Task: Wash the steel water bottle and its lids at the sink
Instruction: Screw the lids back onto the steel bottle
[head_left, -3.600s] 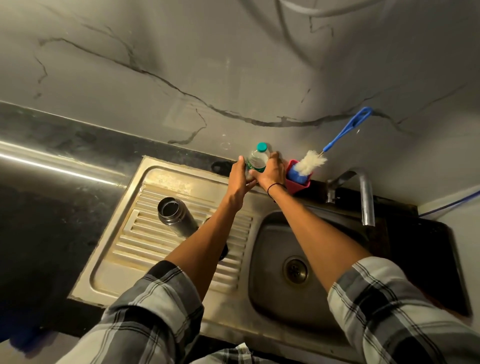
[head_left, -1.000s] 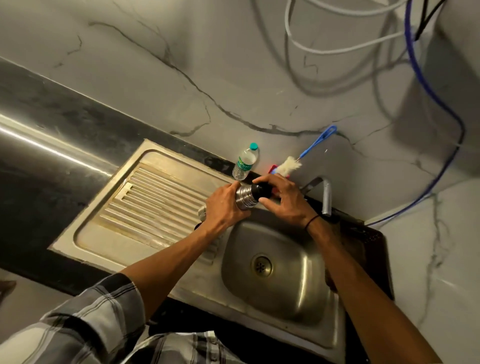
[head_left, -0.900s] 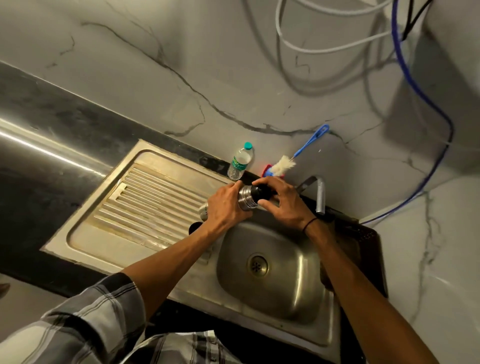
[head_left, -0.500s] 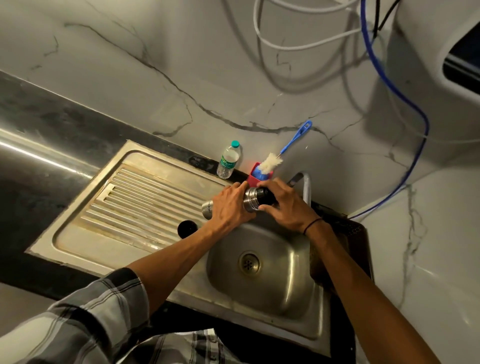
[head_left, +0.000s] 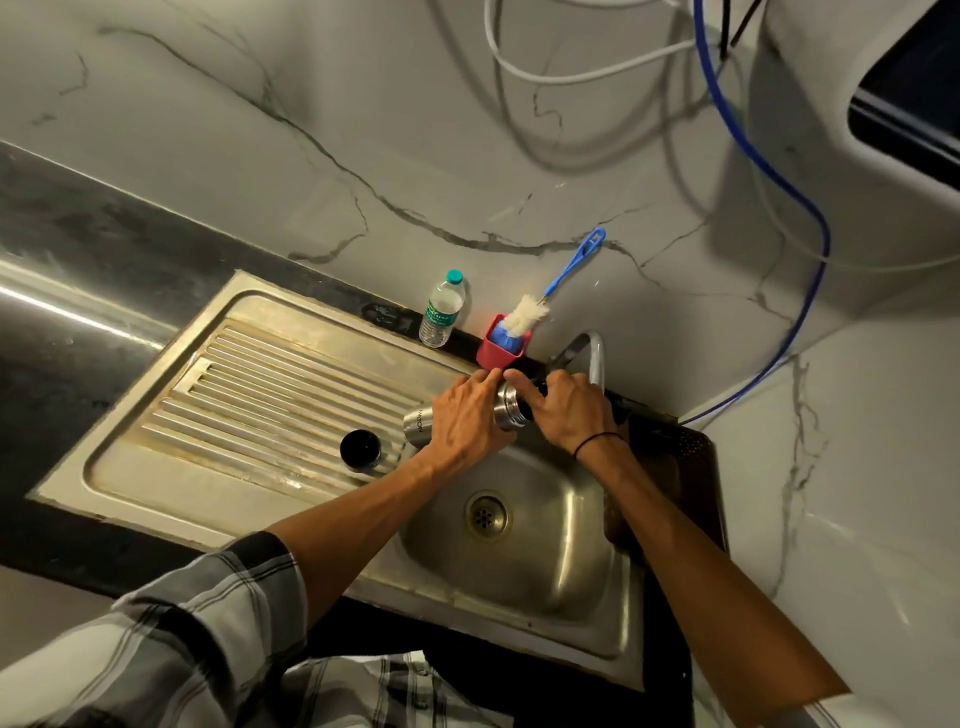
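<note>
In the head view the bottle lay on its side in the air above the back rim of the sink, its base toward the drainboard and its neck toward the tap; the left hand was wrapped round the body, fingers curled over the top and clamped on the steel; the right hand closed round the neck end, its fingers bent over a black lid fitted there, of which only a dark sliver showed between the two hands; whether that lid was tight or loose could not be told; a thin black band circled the right wrist; a second lid, black and round, sat on the drainboard near its lower edge, just left of the bottle's base and apart from it; the basin below the hands showed a bare drain; at the back edge a small plastic bottle with a green cap stood upright beside a red cup; a brush with white bristles and a blue handle leaned out of that cup against the marble wall; white and blue hoses hung on the wall above the tap; a plaid sleeve covered the left arm near the bottom edge.
</note>
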